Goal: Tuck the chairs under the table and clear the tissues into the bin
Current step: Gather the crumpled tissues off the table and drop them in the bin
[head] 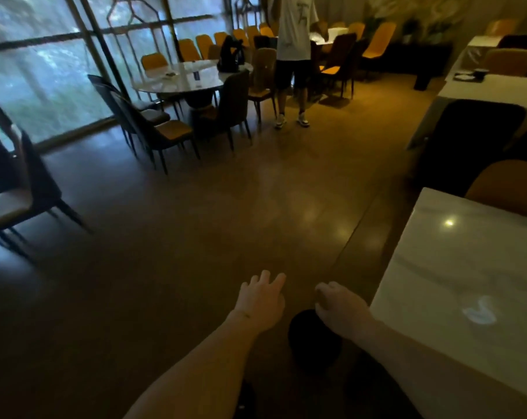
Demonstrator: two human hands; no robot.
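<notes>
1. Dim dining room: a brown polished floor point(171, 237) fills the middle, with tall windows point(38, 80) on the far left.
2. I see my left hand point(260, 297) out over the floor, fingers spread loosely and holding nothing.
3. My right hand point(337, 309) is just beside it, fingers curled inward; I cannot tell whether it grips anything.
4. On my right is a pale marble counter point(455, 267), its near corner close to my right hand, with a white crumpled tissue point(480, 313) lying on it.
5. At its far end a tan chair point(510, 189) and a dark chair point(473, 140) stand against the counter edges.
6. Across the room, a round counter point(183, 77) is ringed with chairs, and a person in a white shirt point(292, 34) stands near it.
</notes>
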